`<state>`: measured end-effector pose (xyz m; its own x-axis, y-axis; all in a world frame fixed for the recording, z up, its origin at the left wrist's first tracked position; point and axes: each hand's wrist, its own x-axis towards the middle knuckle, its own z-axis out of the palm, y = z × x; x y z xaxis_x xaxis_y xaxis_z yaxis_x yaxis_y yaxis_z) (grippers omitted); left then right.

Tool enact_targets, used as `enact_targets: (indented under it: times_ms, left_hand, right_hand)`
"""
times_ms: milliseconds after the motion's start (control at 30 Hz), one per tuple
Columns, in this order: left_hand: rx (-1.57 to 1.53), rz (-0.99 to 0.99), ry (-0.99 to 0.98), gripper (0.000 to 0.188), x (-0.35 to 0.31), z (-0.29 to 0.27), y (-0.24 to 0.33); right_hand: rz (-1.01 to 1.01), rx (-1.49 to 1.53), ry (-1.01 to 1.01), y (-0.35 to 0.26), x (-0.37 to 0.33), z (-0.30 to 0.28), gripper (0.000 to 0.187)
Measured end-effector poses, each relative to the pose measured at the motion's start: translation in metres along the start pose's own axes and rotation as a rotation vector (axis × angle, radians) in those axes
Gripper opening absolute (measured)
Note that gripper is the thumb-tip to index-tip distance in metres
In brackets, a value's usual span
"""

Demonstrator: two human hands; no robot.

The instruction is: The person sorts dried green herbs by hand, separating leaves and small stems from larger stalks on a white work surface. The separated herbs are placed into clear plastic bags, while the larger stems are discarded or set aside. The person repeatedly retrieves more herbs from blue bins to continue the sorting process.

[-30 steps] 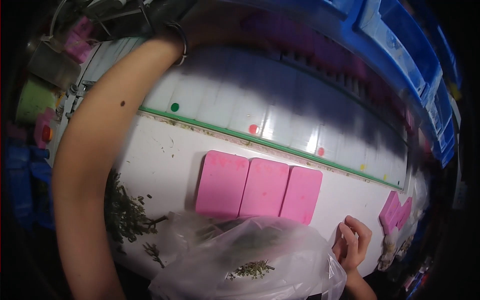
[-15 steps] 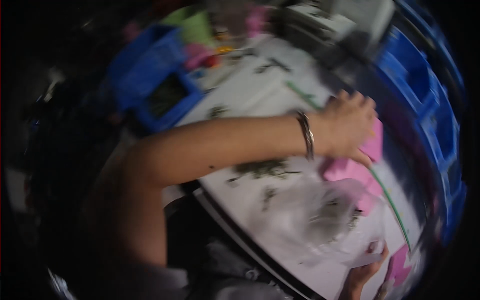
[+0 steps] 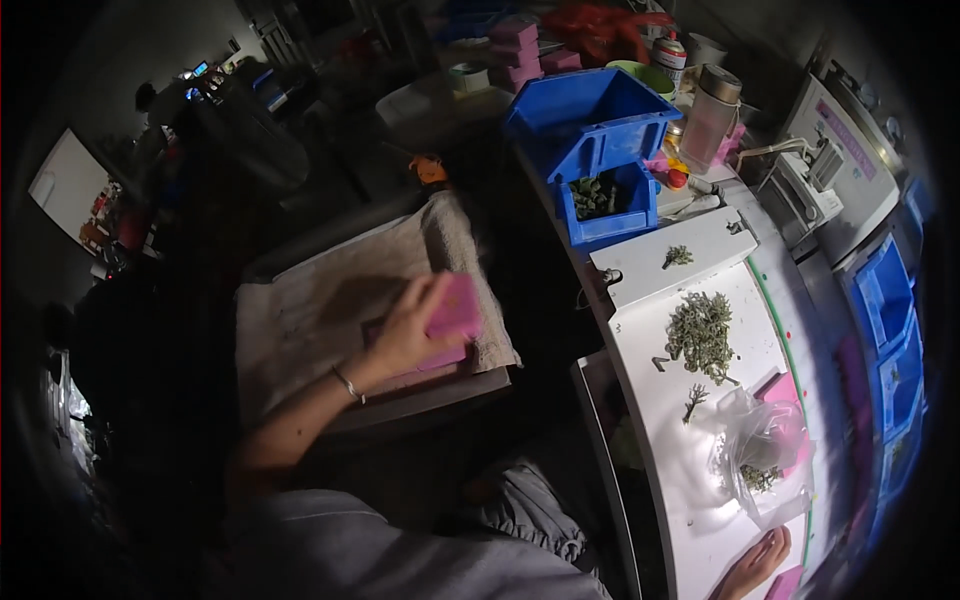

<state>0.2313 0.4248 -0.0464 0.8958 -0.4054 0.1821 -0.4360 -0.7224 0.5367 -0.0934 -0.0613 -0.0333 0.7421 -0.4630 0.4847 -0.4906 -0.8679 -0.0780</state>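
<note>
Fisheye view, black at the corners, straight edges bowed near the rim; room at left dim, distant clutter murky. White table [image 3: 690,510] brightly lit, probably from overhead, with glare on the plastic bag [image 3: 763,437]. Left hand [image 3: 405,335] slightly blurred; dark shadow across the beige cloth [image 3: 275,325].

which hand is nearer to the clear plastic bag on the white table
Right. The right hand is just below the plastic bag in the picture; the left hand is far off to its left, holding a pink block over beige cloth.
</note>
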Motion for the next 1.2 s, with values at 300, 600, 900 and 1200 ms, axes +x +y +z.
enact_targets:
  times_ms: [300, 600, 900, 1200]
  left_hand:
    - [0.203, -0.077, -0.012, 0.084, 0.032, 0.011, -0.151]
    - [0.399, 0.076, 0.121, 0.056, 0.036, 0.002, -0.156]
    - [-0.005, 0.667, 0.586, 0.035, 0.058, 0.017, 0.106]
    - [-0.189, 0.622, -0.043, 0.078, 0.082, 0.112, 0.313]
  right_hand:
    - [0.190, 0.302, 0.043, 0.027, -0.018, 0.029, 0.028]
    - [0.080, 0.223, 0.141, 0.013, 0.010, 0.016, 0.022]
    - [0.227, 0.304, 0.185, 0.008, -0.031, -0.016, 0.014]
    - [0.255, 0.613, 0.171, -0.072, 0.029, -0.038, 0.074]
